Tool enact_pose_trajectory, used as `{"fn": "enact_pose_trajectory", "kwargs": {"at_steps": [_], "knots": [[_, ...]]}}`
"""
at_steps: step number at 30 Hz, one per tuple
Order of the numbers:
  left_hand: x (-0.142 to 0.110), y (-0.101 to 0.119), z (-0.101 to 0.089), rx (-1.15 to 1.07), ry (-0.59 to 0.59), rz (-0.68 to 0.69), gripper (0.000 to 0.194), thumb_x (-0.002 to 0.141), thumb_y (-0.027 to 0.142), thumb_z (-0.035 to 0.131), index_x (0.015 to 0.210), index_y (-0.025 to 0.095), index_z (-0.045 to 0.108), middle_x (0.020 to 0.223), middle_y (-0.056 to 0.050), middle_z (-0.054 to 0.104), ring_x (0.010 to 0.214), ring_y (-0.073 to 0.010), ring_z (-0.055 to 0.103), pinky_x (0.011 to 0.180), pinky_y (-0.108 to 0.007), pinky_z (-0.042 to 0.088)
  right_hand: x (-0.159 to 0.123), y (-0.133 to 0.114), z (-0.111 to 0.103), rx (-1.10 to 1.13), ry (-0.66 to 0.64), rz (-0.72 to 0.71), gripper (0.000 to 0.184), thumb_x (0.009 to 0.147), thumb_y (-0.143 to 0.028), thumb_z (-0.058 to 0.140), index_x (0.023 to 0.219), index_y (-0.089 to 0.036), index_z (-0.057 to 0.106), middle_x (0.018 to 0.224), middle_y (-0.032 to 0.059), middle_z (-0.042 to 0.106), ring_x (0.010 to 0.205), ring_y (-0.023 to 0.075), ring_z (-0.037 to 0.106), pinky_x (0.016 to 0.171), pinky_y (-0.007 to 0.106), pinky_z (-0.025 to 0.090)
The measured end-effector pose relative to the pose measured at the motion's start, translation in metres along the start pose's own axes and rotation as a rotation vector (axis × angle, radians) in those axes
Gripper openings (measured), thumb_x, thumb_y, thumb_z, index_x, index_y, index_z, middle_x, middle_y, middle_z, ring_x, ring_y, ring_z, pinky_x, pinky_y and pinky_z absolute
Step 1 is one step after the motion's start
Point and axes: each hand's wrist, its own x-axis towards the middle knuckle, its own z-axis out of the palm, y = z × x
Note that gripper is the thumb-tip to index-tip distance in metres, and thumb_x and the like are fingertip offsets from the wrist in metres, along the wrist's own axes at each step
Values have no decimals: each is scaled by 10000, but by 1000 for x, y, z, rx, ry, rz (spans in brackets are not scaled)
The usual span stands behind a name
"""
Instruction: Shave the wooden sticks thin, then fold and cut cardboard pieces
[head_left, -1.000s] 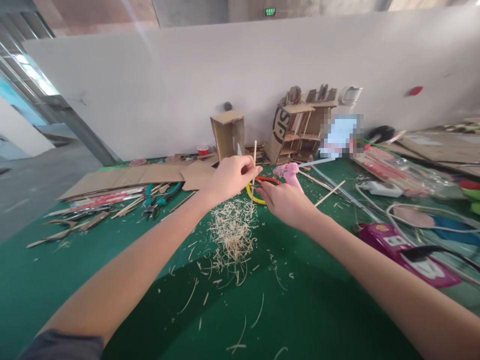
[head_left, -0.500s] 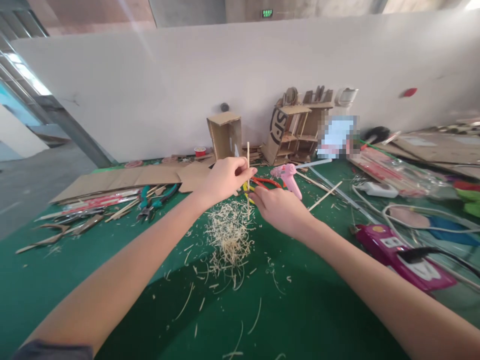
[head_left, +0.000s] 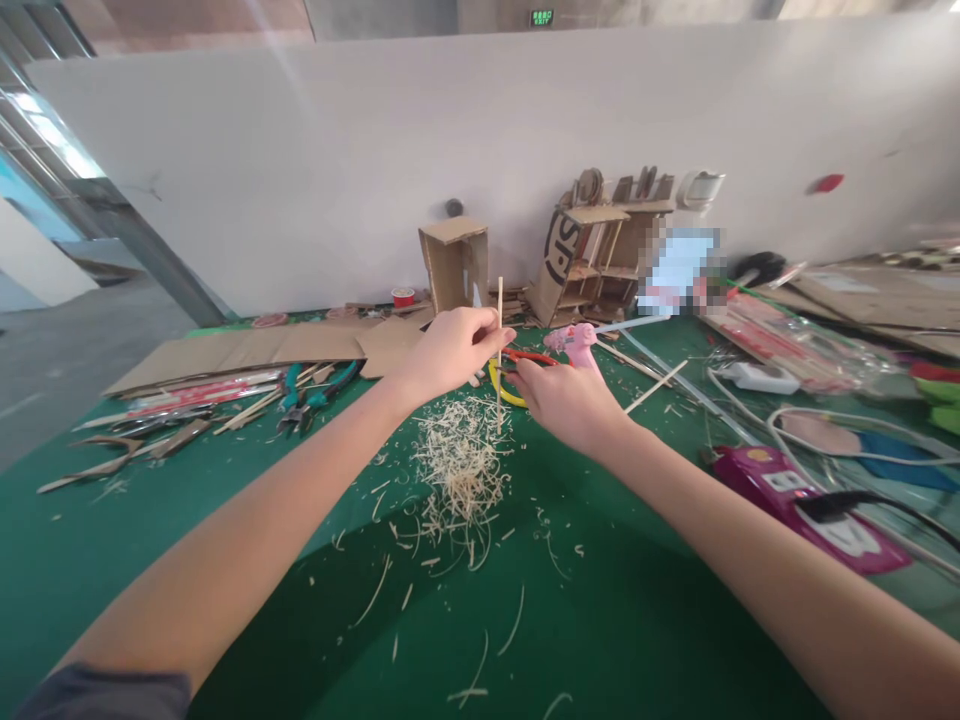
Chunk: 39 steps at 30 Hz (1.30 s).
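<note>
Stick [head_left: 500, 300] — frame centre, long axis near upright, lower end overlapping shavings pile [head_left: 461, 465] in view. Left hand [head_left: 454, 348]: grip pinched closed on stick, ends projecting above and below. Right hand [head_left: 571, 402]: right of stick, lower — fingers curled, cannot tell what held.

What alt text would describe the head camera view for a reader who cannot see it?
The left hand holds a thin upright stick, the right hand close beside it, near pale shavings on a green table. Beyond are a pink glue gun and cardboard shelves.
</note>
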Motion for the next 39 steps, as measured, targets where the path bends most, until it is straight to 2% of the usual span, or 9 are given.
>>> {"fn": "enact_pose_trajectory", "kwargs": {"at_steps": [4, 9, 14, 18, 20, 26, 31, 34, 39], "knots": [[-1, 3, -2, -40, -50, 1, 295, 891, 364, 465, 657, 184, 472, 547, 18, 439, 467, -80, 359, 464, -266, 234, -1, 5, 6, 80, -42, -47, 421, 980, -361, 236, 935, -159, 602, 654, 41, 607, 552, 126, 493, 602, 301, 258], [0, 7, -4, -44, -114, 51, 288, 902, 352, 447, 681, 181, 517, 571, 12, 471, 497, -84, 384, 482, -259, 263, -4, -4, 21, 42, -118, -228, 367, 960, -391, 348, 853, -172, 623, 660, 45, 595, 585, 132, 497, 566, 286, 232], [-1, 6, -6, -38, -83, 39, 305, 885, 343, 485, 630, 182, 437, 549, 32, 385, 487, -78, 332, 490, -264, 252, -5, -6, 15, 33, -27, -109, 454, 978, -423, 248, 895, -165, 611, 630, 42, 602, 520, 124, 466, 524, 288, 183], [-2, 6, -5, -45, -79, 33, 301, 886, 349, 479, 639, 184, 440, 560, 31, 397, 492, -79, 339, 488, -261, 256, -5, 0, 6, 37, 76, 45, 475, 980, -392, 203, 934, -146, 607, 673, 74, 642, 531, 135, 491, 538, 292, 203], [-2, 7, -4, -57, -89, 28, 296, 888, 357, 472, 647, 186, 448, 560, 31, 405, 487, -81, 347, 476, -260, 252, -5, 1, 3, 42, 85, 57, 476, 978, -389, 204, 933, -146, 610, 681, 87, 651, 545, 144, 507, 555, 296, 225], [-1, 7, -2, -23, -44, 31, 300, 877, 337, 491, 625, 186, 433, 552, 25, 416, 497, -84, 351, 486, -269, 248, -3, -4, -1, -20, 7, 16, 453, 981, -375, 223, 952, -146, 612, 612, 54, 616, 532, 140, 520, 646, 317, 294], [-2, 8, -4, -17, -56, 14, 315, 879, 363, 492, 626, 190, 417, 543, 28, 402, 481, -82, 340, 480, -273, 235, -11, -15, 13, -40, -184, -77, 376, 961, -392, 352, 863, -169, 639, 627, 64, 619, 532, 150, 530, 535, 283, 243], [-2, 8, -6, -17, -69, 19, 302, 885, 367, 484, 642, 191, 447, 548, 27, 409, 480, -83, 337, 483, -276, 234, -13, -15, 16, -37, -104, -86, 423, 972, -416, 300, 871, -173, 631, 652, 77, 634, 553, 157, 538, 519, 285, 216], [-1, 3, -6, -31, -57, 9, 320, 882, 359, 490, 624, 187, 413, 544, 28, 408, 484, -80, 343, 487, -271, 243, -9, -3, 6, -1, 24, 78, 448, 982, -394, 231, 908, -152, 601, 647, 69, 644, 518, 134, 507, 543, 284, 215]]}}
